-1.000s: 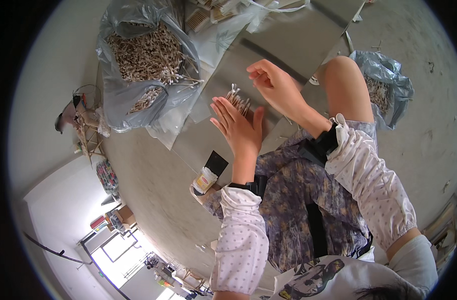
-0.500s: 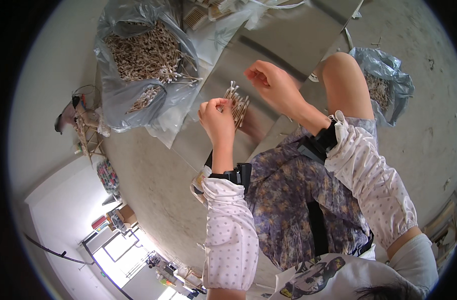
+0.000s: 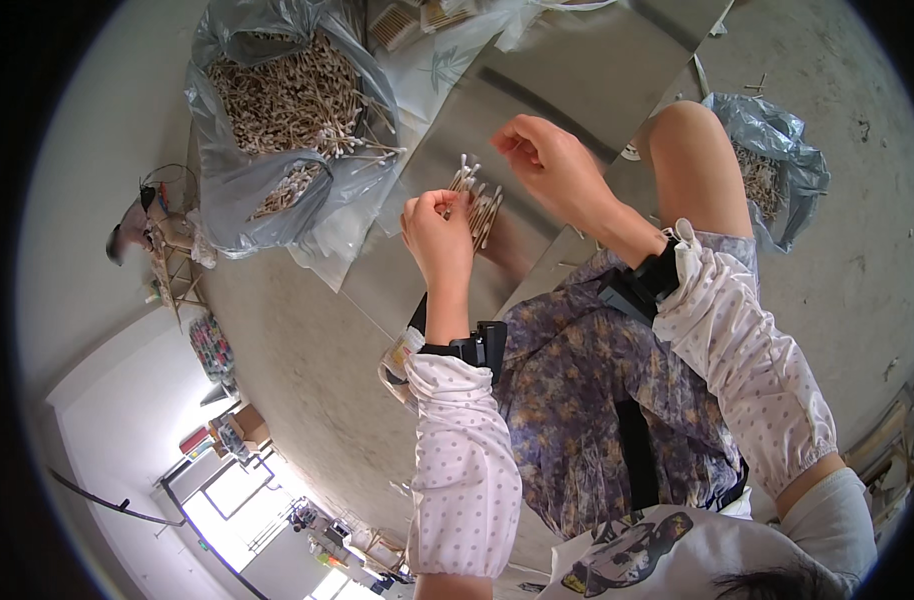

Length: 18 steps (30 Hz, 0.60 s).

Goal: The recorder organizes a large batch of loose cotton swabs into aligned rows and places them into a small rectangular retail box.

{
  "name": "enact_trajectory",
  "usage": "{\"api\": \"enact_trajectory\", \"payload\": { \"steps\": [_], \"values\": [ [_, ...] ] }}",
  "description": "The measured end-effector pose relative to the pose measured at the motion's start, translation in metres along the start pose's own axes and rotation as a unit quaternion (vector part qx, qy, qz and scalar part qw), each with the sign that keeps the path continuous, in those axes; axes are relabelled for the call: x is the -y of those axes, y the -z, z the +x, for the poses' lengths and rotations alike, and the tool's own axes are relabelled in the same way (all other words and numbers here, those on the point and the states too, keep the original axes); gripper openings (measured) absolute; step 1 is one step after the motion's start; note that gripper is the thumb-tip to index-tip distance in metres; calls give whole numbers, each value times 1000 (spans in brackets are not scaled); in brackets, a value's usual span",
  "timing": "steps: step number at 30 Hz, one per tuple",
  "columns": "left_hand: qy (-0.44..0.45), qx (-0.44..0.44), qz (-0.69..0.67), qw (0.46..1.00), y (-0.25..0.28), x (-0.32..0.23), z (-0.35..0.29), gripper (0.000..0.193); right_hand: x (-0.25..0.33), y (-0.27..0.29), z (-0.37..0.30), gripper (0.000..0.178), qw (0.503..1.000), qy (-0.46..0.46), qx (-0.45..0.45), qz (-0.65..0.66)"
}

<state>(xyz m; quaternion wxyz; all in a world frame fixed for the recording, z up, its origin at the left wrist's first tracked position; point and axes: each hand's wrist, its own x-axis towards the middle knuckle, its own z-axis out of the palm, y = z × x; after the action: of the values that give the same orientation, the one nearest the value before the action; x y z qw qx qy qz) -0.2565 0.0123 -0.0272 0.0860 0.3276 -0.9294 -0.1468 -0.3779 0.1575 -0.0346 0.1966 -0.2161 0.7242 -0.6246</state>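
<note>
My left hand (image 3: 439,238) is closed on a bunch of cotton swabs (image 3: 486,216), wooden sticks with white tips. The sticks fan out beyond the fingers, a few white tips pointing up. The bunch is over a shiny metal sheet (image 3: 577,75). To the right, apart from the bunch, my right hand (image 3: 557,172) hangs above the sheet with its fingers curled together; whether anything small is between them cannot be made out. At the left, a large grey plastic bag (image 3: 212,205) holds a heap of loose cotton swabs (image 3: 277,100).
A second grey bag (image 3: 802,165) with swabs lies on the floor (image 3: 837,300) beyond my right knee (image 3: 697,165). Bundled swabs (image 3: 392,25) lie at the far edge on clear plastic sheeting (image 3: 447,65). Another person (image 3: 137,230) is at the far left.
My left hand has risen slightly with the swabs. My right hand has barely shifted, its fingers still curled. The bags stay in place.
</note>
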Motion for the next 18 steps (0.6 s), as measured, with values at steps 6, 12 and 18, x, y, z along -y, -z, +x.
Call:
{"api": "enact_trajectory", "payload": {
  "steps": [6, 12, 18],
  "values": [
    [75, -56, -185, 978, 14, 11, -10, 17, -1, -2, 1, 17, 1000, 9, -2, -6],
    [-23, 0, -89, 996, 30, -13, -61, 13, -3, 3, 0, 15, 1000, 8, -6, 4],
    [-33, -2, -38, 999, 17, -16, -78, 16, -2, -3, 0, 14, 1000, 24, -3, 0]
  ]
}}
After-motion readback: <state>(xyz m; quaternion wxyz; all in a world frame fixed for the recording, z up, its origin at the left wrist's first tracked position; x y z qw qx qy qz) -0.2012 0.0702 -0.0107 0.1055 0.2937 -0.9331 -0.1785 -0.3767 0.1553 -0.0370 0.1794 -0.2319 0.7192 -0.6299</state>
